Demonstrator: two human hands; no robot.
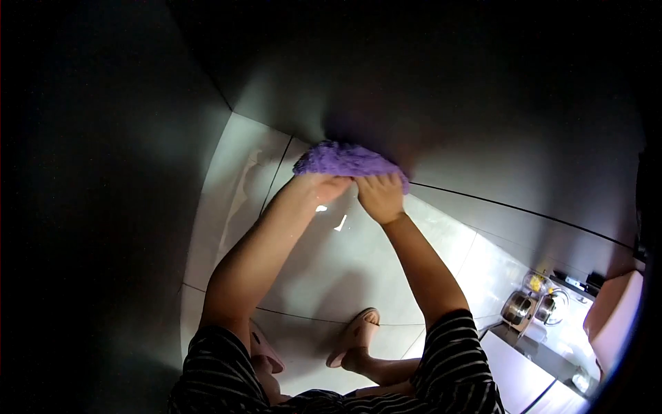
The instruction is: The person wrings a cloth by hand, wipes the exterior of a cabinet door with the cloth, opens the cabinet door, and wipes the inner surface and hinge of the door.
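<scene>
A fluffy purple cloth (352, 160) is pressed against the lower part of a dark, shiny wall panel (441, 145). My left hand (329, 188) grips its near edge on the left, the fingers partly hidden by the cloth. Right beside it, my right hand (383, 196) holds the cloth's right part, with its fingers bent over the edge. Both forearms reach forward over the pale tiled floor.
Pale floor tiles (331, 276) with dark joints lie below, under my feet in pink slippers (355, 338). At the lower right are metal pots (518, 308), a counter (527, 345) and a pink object (617, 314). A dark surface (103, 207) rises on the left.
</scene>
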